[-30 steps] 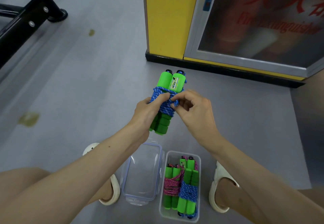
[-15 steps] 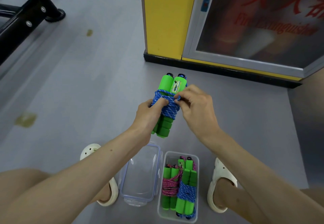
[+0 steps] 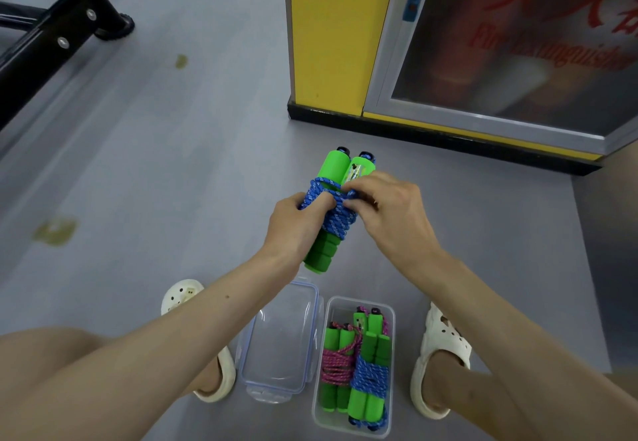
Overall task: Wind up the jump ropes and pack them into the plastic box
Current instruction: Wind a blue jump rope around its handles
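A jump rope with two green foam handles side by side and blue cord wound round their middle is held above the floor. My left hand grips the bundle from the left, thumb over the cord. My right hand pinches the cord's end at the top of the winding. Below, a clear plastic box on the floor holds a pink-corded rope and a blue-corded rope, both wound on green handles.
The box's clear lid lies on the grey floor just left of the box. My feet in white clogs flank both. A yellow pillar and a fire extinguisher cabinet stand ahead; a black metal frame at far left.
My right hand shifted slightly up along the winding while pinching the cord's end. My left hand kept its grip on the handles. The box and lid stayed put.
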